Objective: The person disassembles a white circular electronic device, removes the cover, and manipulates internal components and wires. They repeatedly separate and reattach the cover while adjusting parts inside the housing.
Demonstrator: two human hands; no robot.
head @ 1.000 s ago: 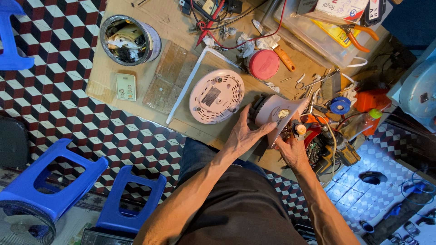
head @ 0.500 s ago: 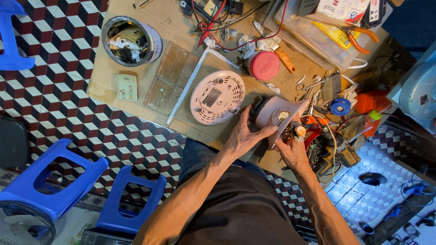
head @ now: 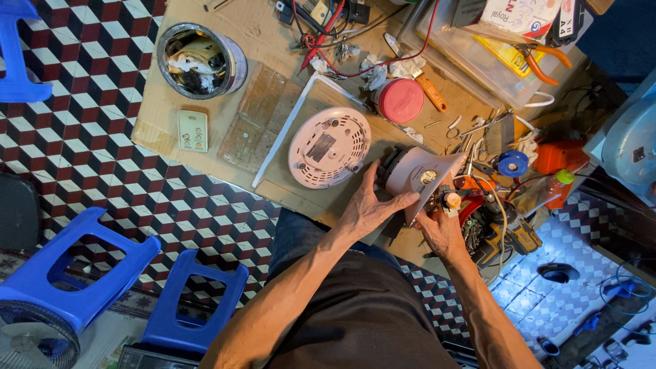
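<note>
Left hand (head: 369,208) and right hand (head: 441,229) grip a grey fan housing (head: 417,176) beside a round white cover (head: 329,147).

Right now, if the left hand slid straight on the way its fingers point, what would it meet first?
The left hand already rests on the pale cone-shaped plastic housing; straight beyond, probably the red round lid, though depth is unclear.

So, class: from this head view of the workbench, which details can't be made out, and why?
- Underside of the fan housing: covered by the left hand.
- Right hand fingertips: hidden behind the housing and the small knob.
- Contents of the metal tin: too small and jumbled.
- Blue stool: cut off by the left edge.
</note>
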